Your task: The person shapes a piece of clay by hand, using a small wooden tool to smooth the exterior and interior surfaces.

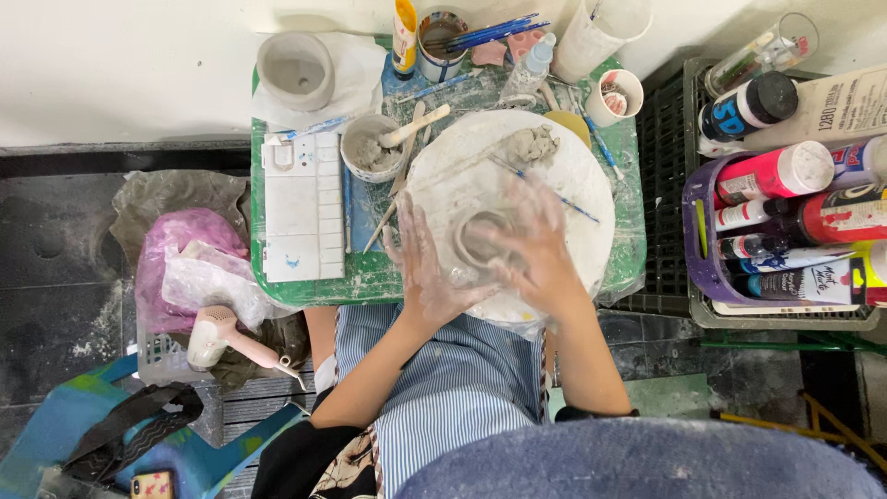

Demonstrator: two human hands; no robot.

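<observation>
Two clay-coated hands, left hand (427, 263) at nine o'clock and right hand (536, 242) at three, fingers spread, cup the small clay pot (480, 238); even pressure should keep walls uniform.

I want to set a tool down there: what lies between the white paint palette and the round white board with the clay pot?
In the head view, between the palette and the board stand a clay-filled cup and wooden sticks.
</observation>
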